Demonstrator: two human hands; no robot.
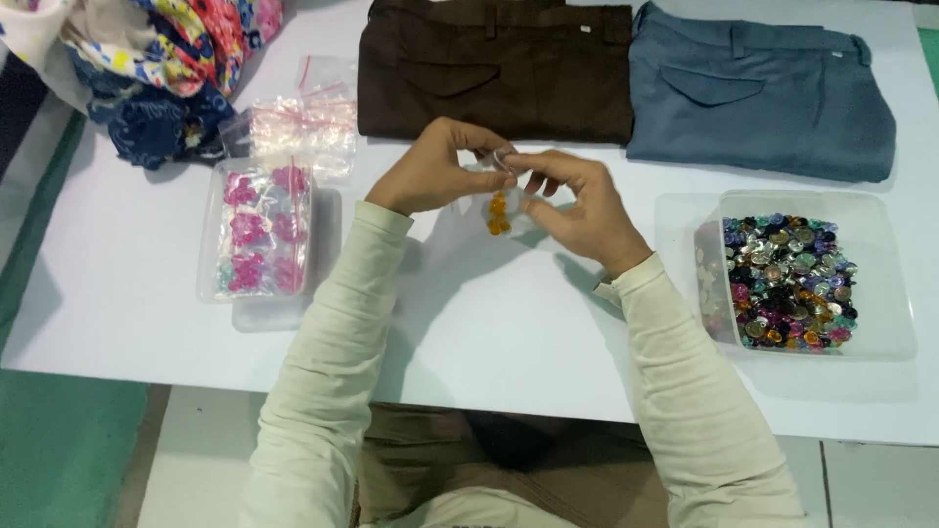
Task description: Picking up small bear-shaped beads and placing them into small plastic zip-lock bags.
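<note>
White table [469,323]: two trousers [494,68] (two hands [509,186])

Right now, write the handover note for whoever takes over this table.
Left hand and right hand: both pinch the top of a small clear bag holding orange buttons, raised above the white table.
Right: clear tub of mixed loose buttons.
Left: filled bags of pink buttons on a tray; empty bags behind.
Whether the held bag is sealed cannot be told.
</note>
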